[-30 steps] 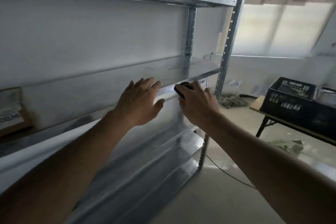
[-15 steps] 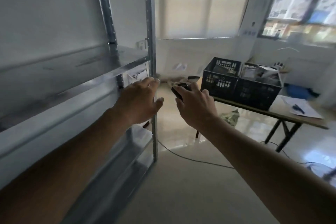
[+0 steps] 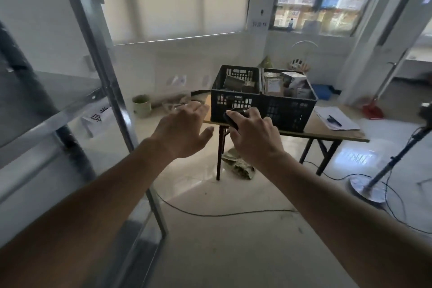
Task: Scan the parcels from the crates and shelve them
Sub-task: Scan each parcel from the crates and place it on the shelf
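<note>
Fingers round scanner, near crates' front edge.

You face two black crates with slotted lattice walls on a tan table. Your right hand grips a black scanner. The shelving is silvery grey, the bucket pale green.

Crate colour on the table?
Both crates black, lattice-sided; clearest in the head view.

My right hand hides most of the scanner; the shelf at nine o'clock blurs past the frame's edge.
</note>
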`<action>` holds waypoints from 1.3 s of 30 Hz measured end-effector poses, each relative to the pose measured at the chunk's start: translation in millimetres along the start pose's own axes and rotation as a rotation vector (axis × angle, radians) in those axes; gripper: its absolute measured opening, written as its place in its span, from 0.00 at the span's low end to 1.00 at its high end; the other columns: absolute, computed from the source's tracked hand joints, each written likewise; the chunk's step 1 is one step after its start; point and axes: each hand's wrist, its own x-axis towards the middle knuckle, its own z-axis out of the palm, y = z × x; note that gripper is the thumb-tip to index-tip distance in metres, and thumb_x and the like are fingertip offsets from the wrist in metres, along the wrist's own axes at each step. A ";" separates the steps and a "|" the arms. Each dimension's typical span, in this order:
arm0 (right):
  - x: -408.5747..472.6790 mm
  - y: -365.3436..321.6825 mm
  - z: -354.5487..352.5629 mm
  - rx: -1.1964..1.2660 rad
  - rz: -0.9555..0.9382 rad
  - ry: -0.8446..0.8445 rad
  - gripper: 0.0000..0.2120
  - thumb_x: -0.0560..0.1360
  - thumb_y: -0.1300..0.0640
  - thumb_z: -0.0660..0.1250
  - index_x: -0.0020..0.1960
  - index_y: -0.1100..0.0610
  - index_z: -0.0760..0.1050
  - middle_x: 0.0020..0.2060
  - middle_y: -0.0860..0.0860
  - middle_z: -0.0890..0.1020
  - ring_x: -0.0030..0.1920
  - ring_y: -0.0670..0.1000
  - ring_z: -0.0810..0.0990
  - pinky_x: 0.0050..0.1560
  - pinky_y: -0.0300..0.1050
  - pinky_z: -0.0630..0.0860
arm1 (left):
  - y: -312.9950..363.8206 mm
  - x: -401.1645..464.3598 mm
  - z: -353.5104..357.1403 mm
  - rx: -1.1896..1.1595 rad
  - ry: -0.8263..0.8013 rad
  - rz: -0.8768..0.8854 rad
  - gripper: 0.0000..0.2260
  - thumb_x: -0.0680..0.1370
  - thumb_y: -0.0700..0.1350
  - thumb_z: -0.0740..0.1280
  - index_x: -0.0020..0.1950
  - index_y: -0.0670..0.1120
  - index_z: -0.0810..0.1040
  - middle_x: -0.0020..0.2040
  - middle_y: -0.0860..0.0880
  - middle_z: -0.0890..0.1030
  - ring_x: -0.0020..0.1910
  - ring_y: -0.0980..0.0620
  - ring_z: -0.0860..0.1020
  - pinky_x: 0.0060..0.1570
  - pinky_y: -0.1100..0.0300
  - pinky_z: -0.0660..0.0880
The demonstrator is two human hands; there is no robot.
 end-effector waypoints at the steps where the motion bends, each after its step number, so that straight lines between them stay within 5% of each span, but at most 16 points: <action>1: 12.6 7.5 4.6 0.003 0.020 -0.007 0.25 0.85 0.45 0.63 0.81 0.41 0.66 0.70 0.57 0.72 0.60 0.66 0.77 0.59 0.64 0.79 | -1.9 18.0 6.9 -0.009 -0.003 0.017 0.28 0.83 0.58 0.64 0.79 0.46 0.68 0.76 0.46 0.73 0.74 0.44 0.72 0.68 0.45 0.75; 11: 152.0 117.8 55.1 0.007 0.131 -0.029 0.25 0.86 0.46 0.62 0.82 0.42 0.66 0.70 0.57 0.73 0.61 0.65 0.77 0.60 0.62 0.79 | 6.0 204.7 94.6 -0.039 -0.075 0.116 0.28 0.83 0.58 0.64 0.80 0.46 0.67 0.76 0.46 0.73 0.72 0.44 0.74 0.67 0.44 0.76; 24: 371.3 279.2 112.7 0.024 0.111 -0.114 0.25 0.86 0.45 0.62 0.82 0.42 0.65 0.71 0.57 0.72 0.62 0.66 0.77 0.61 0.61 0.77 | 30.2 445.2 196.8 -0.096 -0.187 0.009 0.26 0.83 0.58 0.63 0.79 0.50 0.68 0.73 0.50 0.73 0.68 0.45 0.77 0.63 0.44 0.78; 39: 611.4 317.8 256.3 0.052 0.140 -0.173 0.25 0.86 0.44 0.61 0.82 0.42 0.65 0.72 0.55 0.72 0.63 0.64 0.77 0.59 0.59 0.79 | -86.7 672.3 346.0 -0.125 -0.395 0.009 0.26 0.84 0.58 0.63 0.80 0.50 0.67 0.73 0.49 0.74 0.69 0.45 0.77 0.61 0.46 0.79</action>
